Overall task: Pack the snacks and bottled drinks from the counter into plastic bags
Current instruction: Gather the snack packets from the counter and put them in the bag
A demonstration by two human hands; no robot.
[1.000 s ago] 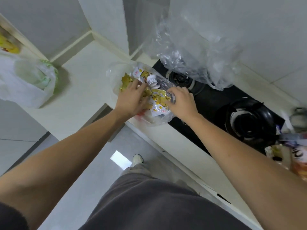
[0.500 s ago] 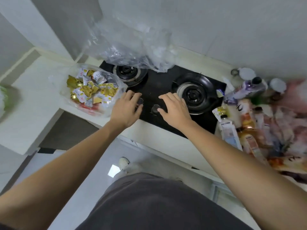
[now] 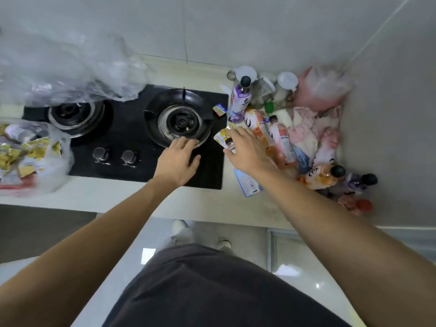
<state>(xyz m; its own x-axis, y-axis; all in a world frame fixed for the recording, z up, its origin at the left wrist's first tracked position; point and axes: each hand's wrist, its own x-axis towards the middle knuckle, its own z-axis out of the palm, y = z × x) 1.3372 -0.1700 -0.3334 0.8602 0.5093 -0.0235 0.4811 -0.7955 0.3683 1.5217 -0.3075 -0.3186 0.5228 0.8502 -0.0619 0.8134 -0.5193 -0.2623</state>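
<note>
My left hand [image 3: 179, 159] hovers open over the black stove, at the front rim of the right burner [image 3: 180, 121], holding nothing. Spread over a small lying bottle with a yellow and white label [image 3: 223, 135] at the stove's right edge is my right hand [image 3: 247, 149], its thumb beside the dark cap; no closed grip shows. Just right of it lie several orange drink bottles [image 3: 280, 135], with a purple bottle [image 3: 239, 102] behind. A clear plastic bag filled with gold snack packets [image 3: 30, 156] sits at the far left on the counter.
A crumpled, empty clear plastic bag [image 3: 70, 67] hangs over the left burner. An orange bottle [image 3: 323, 177] and a purple one [image 3: 358, 182] lie at the front right. A pink bag [image 3: 323, 88] and white jars stand in the back corner. Two stove knobs [image 3: 115, 156] face the counter's front edge.
Both hands left the snack-filled bag and travelled right across the stove. My view swung right with them, and my right hand has reached the bottle pile.
</note>
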